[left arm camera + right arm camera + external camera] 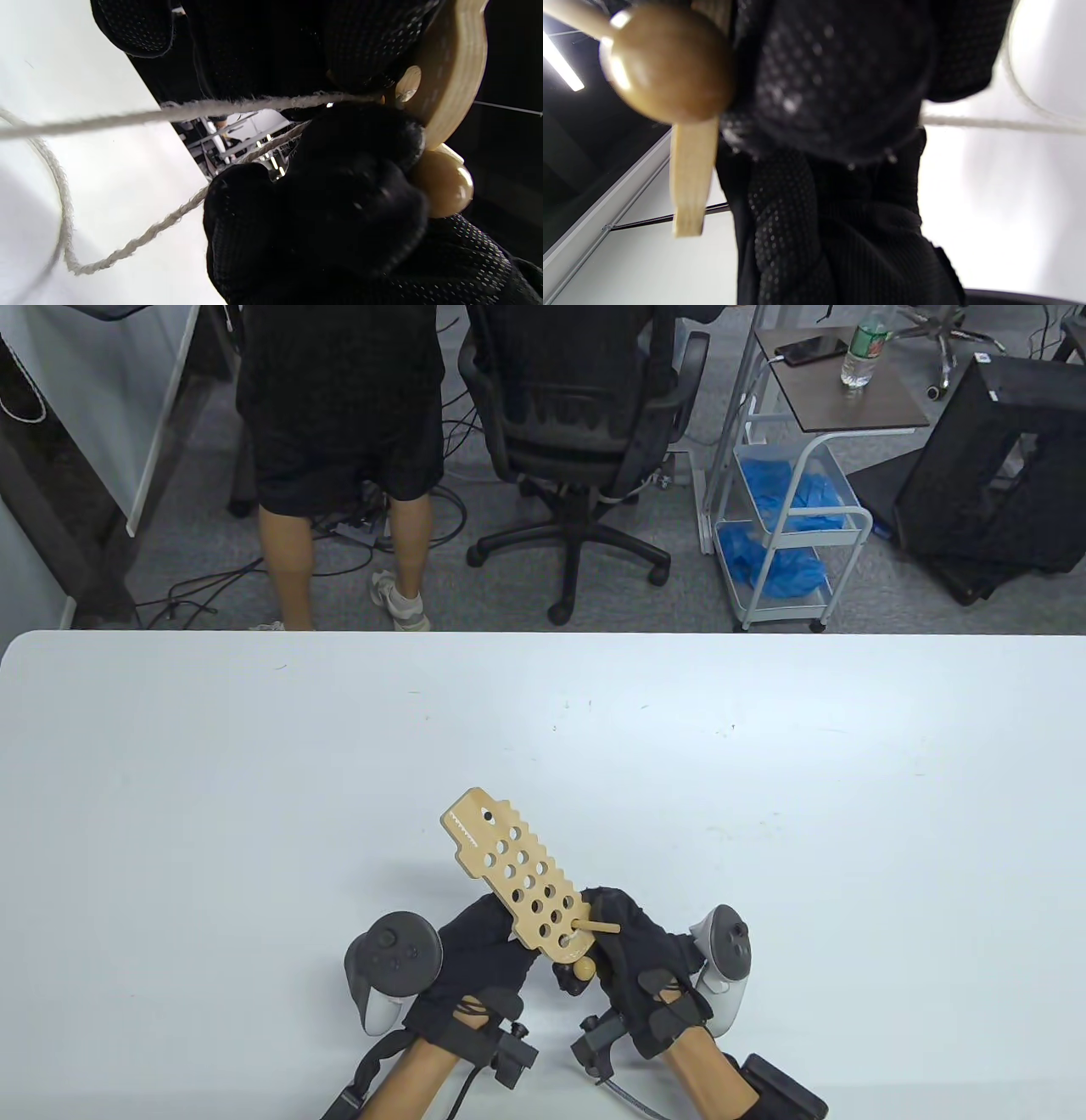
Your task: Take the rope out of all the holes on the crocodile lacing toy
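The wooden crocodile board (pixel 516 875) with many round holes is held tilted above the table, head pointing away. My left hand (pixel 496 937) grips its near end from the left and underneath. My right hand (pixel 604 943) grips the same end from the right, beside the wooden needle (pixel 599 929) that sticks out of a hole near the tail. A wooden bead (pixel 584 970) hangs below that end. In the left wrist view the white rope (pixel 178 112) runs from a hole in the board (pixel 456 72) and loops over the table. The bead (pixel 666 63) and rope (pixel 992 123) show in the right wrist view.
The white table (pixel 254 780) stretches to all sides of the hands. Beyond its far edge are a standing person (pixel 339 432), an office chair (pixel 585 415) and a cart (pixel 789 517) on the floor.
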A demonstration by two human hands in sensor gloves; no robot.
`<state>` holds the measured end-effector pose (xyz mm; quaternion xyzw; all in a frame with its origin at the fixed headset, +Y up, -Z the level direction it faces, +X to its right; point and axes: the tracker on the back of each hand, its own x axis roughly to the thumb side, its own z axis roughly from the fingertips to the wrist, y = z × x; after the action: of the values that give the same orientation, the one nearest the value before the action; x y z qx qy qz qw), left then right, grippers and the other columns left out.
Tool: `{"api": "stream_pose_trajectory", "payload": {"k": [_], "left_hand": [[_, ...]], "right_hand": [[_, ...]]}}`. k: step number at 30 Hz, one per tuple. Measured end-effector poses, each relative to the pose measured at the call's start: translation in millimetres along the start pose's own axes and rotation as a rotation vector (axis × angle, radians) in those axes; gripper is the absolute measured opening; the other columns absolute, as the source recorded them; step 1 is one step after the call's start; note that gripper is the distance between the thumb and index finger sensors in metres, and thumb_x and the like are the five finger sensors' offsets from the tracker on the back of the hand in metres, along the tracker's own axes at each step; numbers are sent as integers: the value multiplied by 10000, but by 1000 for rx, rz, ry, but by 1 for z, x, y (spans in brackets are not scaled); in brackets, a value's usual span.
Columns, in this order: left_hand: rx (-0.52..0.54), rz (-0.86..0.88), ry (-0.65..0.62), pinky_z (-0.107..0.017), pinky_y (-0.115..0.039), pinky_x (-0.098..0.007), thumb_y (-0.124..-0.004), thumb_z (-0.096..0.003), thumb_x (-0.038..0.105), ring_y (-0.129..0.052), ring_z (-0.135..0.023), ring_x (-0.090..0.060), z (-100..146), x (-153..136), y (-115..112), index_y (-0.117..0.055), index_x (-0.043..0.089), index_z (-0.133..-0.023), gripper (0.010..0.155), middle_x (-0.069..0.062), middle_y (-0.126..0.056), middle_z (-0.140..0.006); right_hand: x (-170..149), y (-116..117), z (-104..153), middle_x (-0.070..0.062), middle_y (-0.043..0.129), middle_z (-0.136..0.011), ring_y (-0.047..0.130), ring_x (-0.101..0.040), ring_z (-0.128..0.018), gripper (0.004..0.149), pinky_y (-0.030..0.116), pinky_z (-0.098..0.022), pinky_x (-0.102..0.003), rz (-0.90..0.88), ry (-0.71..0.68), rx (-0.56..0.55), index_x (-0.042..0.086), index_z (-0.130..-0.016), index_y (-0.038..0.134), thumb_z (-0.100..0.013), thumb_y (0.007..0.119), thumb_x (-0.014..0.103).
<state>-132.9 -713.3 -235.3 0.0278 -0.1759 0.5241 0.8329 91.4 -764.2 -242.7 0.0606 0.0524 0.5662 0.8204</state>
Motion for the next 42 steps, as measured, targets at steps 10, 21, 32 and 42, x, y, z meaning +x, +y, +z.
{"api": "stream_pose_trajectory", "payload": {"k": [10,21,32,42], "left_hand": [[-348,388,-36,-726,-549,-702,-820,-501,312,-650,-1045,-365,-8,-9,-14,-402,270,-1170,790,-110,-682,-1146],[-127,348,139,-684,-694,-609,-884,-484,356,-897,-855,-243,-3,-22,-5,-641,278,-1077,646,26,-940,-938],[-100,597,179,-706,-667,-594,-831,-502,408,-850,-871,-202,-2,-37,-5,-564,265,-1077,650,77,-913,-932],[-195,507,139,-721,-556,-672,-706,-538,545,-674,-1004,-319,-4,-30,-7,-396,259,-1160,751,-9,-740,-1087]], "right_hand": [[16,-17,-1,-109,996,-462,1020,-249,-210,454,835,-369,-528,106,-80,-111,106,-748,783,-438,718,430],[21,-7,0,-115,997,-499,1024,-286,-251,450,814,-396,-555,381,-153,-87,131,-754,784,-416,753,426],[19,7,2,-129,897,-685,1003,-311,-391,539,764,-470,-588,333,-184,7,145,-852,639,-409,829,386],[34,1,6,-156,930,-643,1017,-305,-346,489,782,-462,-590,484,-291,-90,112,-825,704,-405,860,307]]}}
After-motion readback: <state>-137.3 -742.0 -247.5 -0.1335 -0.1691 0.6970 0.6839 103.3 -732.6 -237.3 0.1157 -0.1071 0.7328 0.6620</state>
